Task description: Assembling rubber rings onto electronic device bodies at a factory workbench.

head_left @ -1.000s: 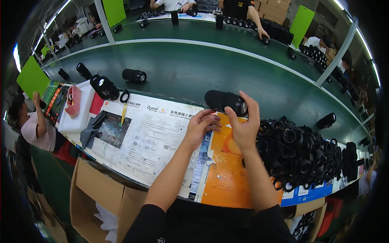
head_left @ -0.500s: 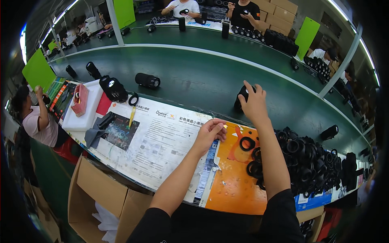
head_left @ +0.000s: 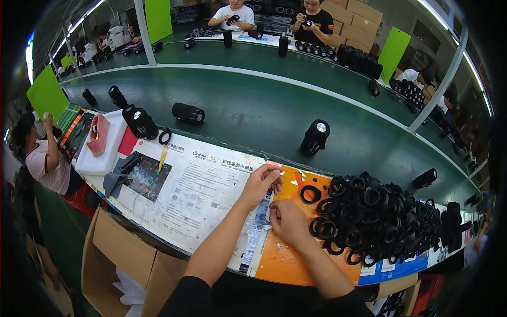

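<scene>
Over the border of the white sheet (head_left: 211, 190) and the orange sheet (head_left: 285, 259), my left hand (head_left: 262, 185) is held with its fingers curled in. Just below and to the right, my right hand (head_left: 289, 221) is closed, thumb and fingers bunched toward the left. Whether either hand has anything small in it is hidden. Beyond them, a black cylindrical speaker (head_left: 316, 138) with a silver round top stands on the green bench surface. A loose black ring (head_left: 310, 202) lies on the orange sheet, near a large heap of black rings (head_left: 369, 214).
More black speakers (head_left: 188, 113) sit along the far left. A yellow-handled tool (head_left: 162, 157), a black ring (head_left: 165, 136) and a white foam tray (head_left: 103, 158) with a pink holder lie leftward. An open carton (head_left: 124, 238) stands below the table's edge. Other people work across the bench and at left.
My right hand has left the speaker and come back toward me, down beside my left hand. The speaker now stands uncovered. The view has shifted slightly.
</scene>
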